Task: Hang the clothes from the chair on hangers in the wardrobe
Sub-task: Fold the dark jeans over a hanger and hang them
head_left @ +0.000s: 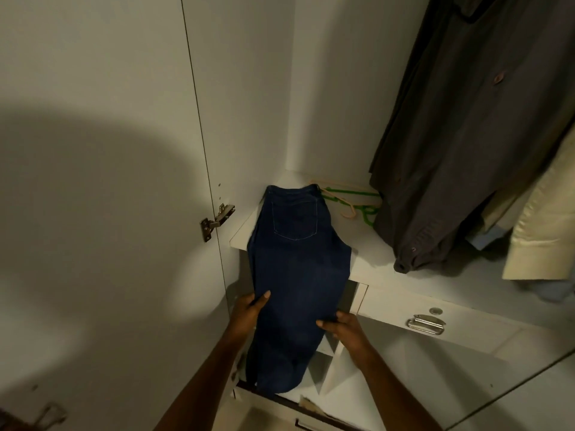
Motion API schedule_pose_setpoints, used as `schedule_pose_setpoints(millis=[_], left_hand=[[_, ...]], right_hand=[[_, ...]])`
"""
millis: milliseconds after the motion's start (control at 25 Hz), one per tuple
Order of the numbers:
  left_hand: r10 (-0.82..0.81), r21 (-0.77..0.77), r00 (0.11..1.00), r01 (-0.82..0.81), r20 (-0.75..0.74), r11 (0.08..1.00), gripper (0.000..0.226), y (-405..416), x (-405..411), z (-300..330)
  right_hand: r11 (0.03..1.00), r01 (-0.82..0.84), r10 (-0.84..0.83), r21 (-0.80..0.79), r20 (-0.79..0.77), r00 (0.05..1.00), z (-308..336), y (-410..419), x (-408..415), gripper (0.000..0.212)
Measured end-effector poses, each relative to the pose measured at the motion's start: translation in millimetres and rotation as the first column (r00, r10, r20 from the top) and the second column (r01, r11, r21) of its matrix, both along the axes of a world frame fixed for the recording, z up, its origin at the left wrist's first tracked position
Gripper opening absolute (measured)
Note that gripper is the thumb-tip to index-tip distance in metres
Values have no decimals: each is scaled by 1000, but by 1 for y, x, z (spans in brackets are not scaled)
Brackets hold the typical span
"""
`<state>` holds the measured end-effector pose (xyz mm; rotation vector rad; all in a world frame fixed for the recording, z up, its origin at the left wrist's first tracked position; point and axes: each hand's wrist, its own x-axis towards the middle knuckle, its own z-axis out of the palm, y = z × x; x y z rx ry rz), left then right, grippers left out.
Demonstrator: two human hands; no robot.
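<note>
A pair of dark blue jeans (pixel 297 275) lies folded lengthwise on the white wardrobe shelf (pixel 367 259), waistband at the back, legs hanging over the front edge. My left hand (pixel 249 309) grips the jeans' left edge, thumb on top. On the other edge, my right hand (pixel 340 328) holds the cloth the same way. Behind the jeans, a green hanger (pixel 357 200) and a peach hanger (pixel 339 197) lie flat on the shelf.
A dark grey shirt (pixel 460 144) hangs at the right, with a cream garment (pixel 544 231) beside it. The white wardrobe door (pixel 109 181) stands open at the left, on a metal hinge (pixel 216 223). A drawer with a metal handle (pixel 424 323) sits under the shelf.
</note>
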<state>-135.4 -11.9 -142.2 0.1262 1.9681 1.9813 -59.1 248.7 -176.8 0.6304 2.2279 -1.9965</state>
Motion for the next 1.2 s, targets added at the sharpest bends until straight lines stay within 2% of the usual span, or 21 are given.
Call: schedule_pose_setpoints(millis=[160, 240, 320, 400, 440, 480, 640, 800, 960, 1040, 1120, 1160, 1200], left_hand=[[89, 80, 996, -90, 12, 993, 28, 1, 16, 8], [50, 54, 998, -52, 24, 997, 29, -4, 16, 9], [-96, -65, 992, 101, 76, 993, 49, -10, 12, 9], [-253, -205, 959, 275, 128, 939, 85, -16, 6, 7], [-297, -241, 945, 323, 138, 915, 99, -19, 4, 6], [-321, -245, 937, 346, 136, 906, 102, -23, 1, 4], [-353, -144, 926, 371, 133, 917, 78, -29, 8, 14], [-370, -87, 923, 380, 108, 921, 39, -26, 16, 36], [-395, -34, 915, 398, 80, 917, 34, -33, 16, 58], [-405, -69, 914, 406, 30, 911, 35, -36, 9, 63], [-427, -134, 904, 420, -29, 898, 42, -38, 3, 63], [-437, -166, 898, 424, -56, 891, 44, -40, 0, 60], [-442, -190, 895, 424, -65, 886, 46, -41, -2, 56]], right_hand=[[996, -91, 90, 9, 90, 992, -17, -10, 16, 51], [997, -63, 67, -37, 106, 992, -26, -18, 24, 63], [993, -18, 32, -115, 124, 992, -30, -25, 29, 69], [991, 5, 17, -136, 159, 987, -29, -33, 33, 71], [991, 5, 17, -135, 163, 987, -29, -36, 36, 69], [991, 12, 12, -135, 172, 985, -27, -40, 38, 68], [979, 57, -22, -197, 177, 984, -14, -48, 40, 75], [967, 58, -29, -247, 122, 992, -13, -52, 47, 76], [948, -61, 87, -313, 69, 994, -43, -64, 67, 59], [933, -44, 59, -358, 31, 998, -53, -76, 76, 45], [946, 76, -70, -315, 31, 997, -53, -85, 81, 24], [941, 196, -181, -275, 78, 980, -53, -85, 80, 13], [911, 319, -290, -261, 145, 946, -51, -83, 80, 13]])
